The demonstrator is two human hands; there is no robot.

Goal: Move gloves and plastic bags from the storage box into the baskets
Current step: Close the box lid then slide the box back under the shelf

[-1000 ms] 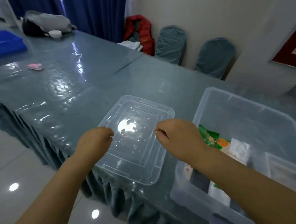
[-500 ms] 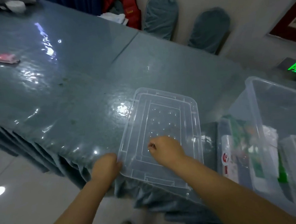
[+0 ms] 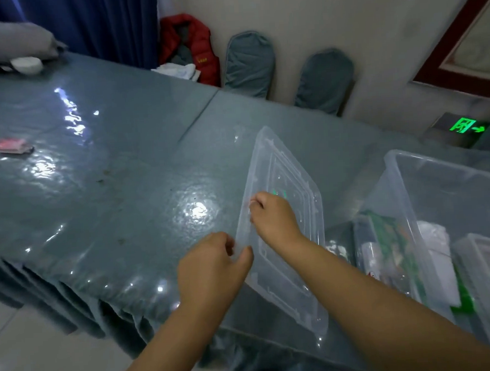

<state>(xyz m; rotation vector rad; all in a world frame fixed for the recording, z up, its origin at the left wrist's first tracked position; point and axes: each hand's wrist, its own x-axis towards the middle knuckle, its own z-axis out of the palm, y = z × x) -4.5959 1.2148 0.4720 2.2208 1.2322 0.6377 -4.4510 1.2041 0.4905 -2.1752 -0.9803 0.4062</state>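
A long desk [image 3: 109,193] under glossy grey-blue cover fills the room. Near its front edge both hands hold a clear plastic lid [image 3: 287,240] tilted up: the left hand [image 3: 211,270] pinches its near-left rim, the right hand [image 3: 271,219] grips across it. The open storage box [image 3: 428,202], packets inside, stands just right.

The counter [image 3: 129,192] wears a grey-blue cloth under glossy clear film, and its skirt hangs in pleats at the near edge. Beside the left grip [image 3: 211,267] a clear lid [image 3: 287,240] is tilted up off the top. Past the right grip [image 3: 271,218] sits the clear storage box [image 3: 439,190]. Far off to the left lie a small pink thing [image 3: 13,146] and a white disc [image 3: 27,65].
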